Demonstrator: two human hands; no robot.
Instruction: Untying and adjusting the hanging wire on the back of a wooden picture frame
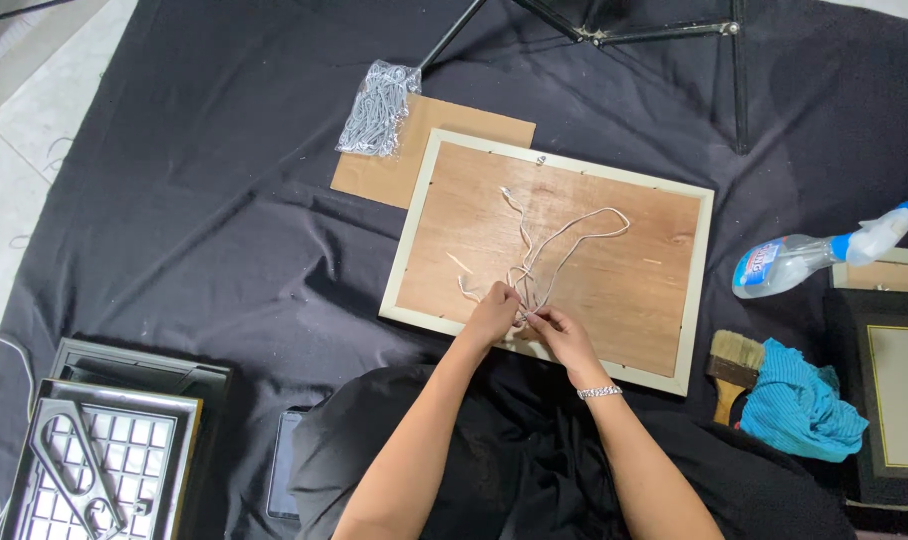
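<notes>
My left hand (491, 318) and right hand (559, 335) pinch the white cord (564, 245), each grip closed on it, at the near edge of the face-down picture frame (549, 255) on black cloth (204, 230). The loose loops could tangle, or a slack knot slip.

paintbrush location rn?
In the head view, the paintbrush lies on the black cloth at the person's right, between the picture frame's lower right corner and the blue rag, below the spray bottle.
</notes>
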